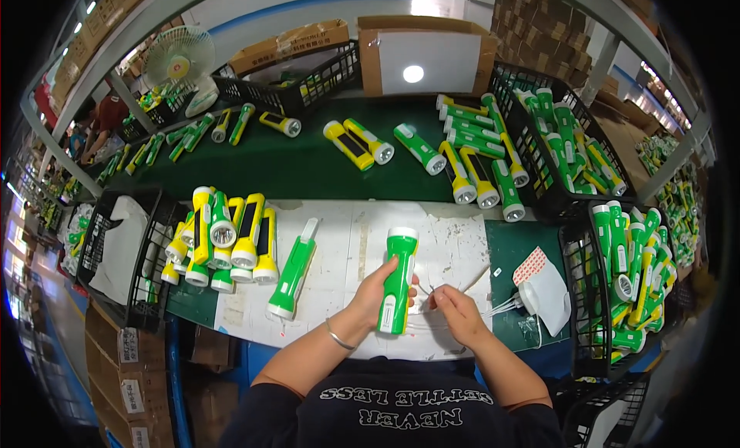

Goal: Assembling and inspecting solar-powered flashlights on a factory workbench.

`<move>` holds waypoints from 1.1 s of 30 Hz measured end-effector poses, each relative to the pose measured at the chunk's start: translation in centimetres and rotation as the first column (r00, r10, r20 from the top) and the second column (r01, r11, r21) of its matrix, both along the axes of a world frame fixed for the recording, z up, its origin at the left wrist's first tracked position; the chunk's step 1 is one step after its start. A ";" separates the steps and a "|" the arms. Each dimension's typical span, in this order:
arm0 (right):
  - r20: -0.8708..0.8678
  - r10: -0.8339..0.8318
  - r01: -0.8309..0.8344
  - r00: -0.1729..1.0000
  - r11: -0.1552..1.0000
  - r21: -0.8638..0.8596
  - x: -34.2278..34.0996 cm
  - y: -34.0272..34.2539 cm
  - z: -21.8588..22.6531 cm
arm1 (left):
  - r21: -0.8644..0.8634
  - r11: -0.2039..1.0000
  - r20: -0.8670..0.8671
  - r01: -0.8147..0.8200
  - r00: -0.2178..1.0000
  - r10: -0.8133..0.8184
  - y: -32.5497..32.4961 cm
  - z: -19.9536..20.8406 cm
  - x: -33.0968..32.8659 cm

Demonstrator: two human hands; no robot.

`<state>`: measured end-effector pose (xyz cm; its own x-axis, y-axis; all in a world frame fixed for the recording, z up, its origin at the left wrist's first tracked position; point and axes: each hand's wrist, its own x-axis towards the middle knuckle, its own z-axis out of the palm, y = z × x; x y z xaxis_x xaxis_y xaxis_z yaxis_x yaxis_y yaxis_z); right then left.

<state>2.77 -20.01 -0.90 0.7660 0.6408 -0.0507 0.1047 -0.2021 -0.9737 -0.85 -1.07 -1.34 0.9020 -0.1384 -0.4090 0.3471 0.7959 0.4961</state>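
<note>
My left hand (pixel 376 292) is wrapped round a green flashlight (pixel 398 282) with a white head, held over the white work board (pixel 351 248). The head points away from me. Just right of its lower end, my right hand (pixel 456 313) is closed in a pinch; what the fingertips hold is too small to make out. Thin white cables (pixel 505 305) run near that hand to a white device (pixel 544 298). Another green flashlight (pixel 294 271) lies to the left on the board, a white piece sticking out of its far end. Beside it is a pile of yellow and green flashlights (pixel 223 232).
A cardboard box (pixel 370 59) at the back carries a white sheet (pixel 447 63) with a round bright light spot. Several flashlights (pixel 470 144) lie on the green table (pixel 308 174). Black crates (pixel 586 294) stand right, another crate (pixel 158 278) left. A fan (pixel 179 63) stands far left.
</note>
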 end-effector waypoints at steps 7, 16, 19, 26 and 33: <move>0.743 0.220 0.096 0.632 0.929 -0.357 -0.5 2.3 4.5 | 0.348 0.932 0.186 -0.102 0.982 0.038 -0.1 2.0 0.4; 0.846 0.311 0.117 0.434 0.911 -0.396 -0.8 4.2 3.9 | 0.575 0.783 0.387 -0.238 0.922 -0.003 0.1 0.5 0.0; 0.809 0.427 -0.122 0.403 0.901 -0.415 -1.6 2.9 4.4 | 0.488 0.826 0.367 -0.283 0.925 0.099 0.9 0.5 -0.2; 0.828 0.235 -0.155 0.509 0.971 -0.181 -3.2 4.4 4.4 | 0.273 0.934 0.211 -0.228 0.962 0.173 2.9 1.3 0.1; 0.510 -0.085 0.088 0.856 0.996 0.019 -0.2 6.5 2.8 | 0.381 0.906 0.218 -0.184 0.970 0.105 2.1 2.5 -0.9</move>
<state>2.53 -13.48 1.87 0.7378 0.5714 0.3595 0.5682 -0.2382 -0.7877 -1.78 0.99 1.17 0.9650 0.1373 -0.2234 0.1120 0.5545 0.8246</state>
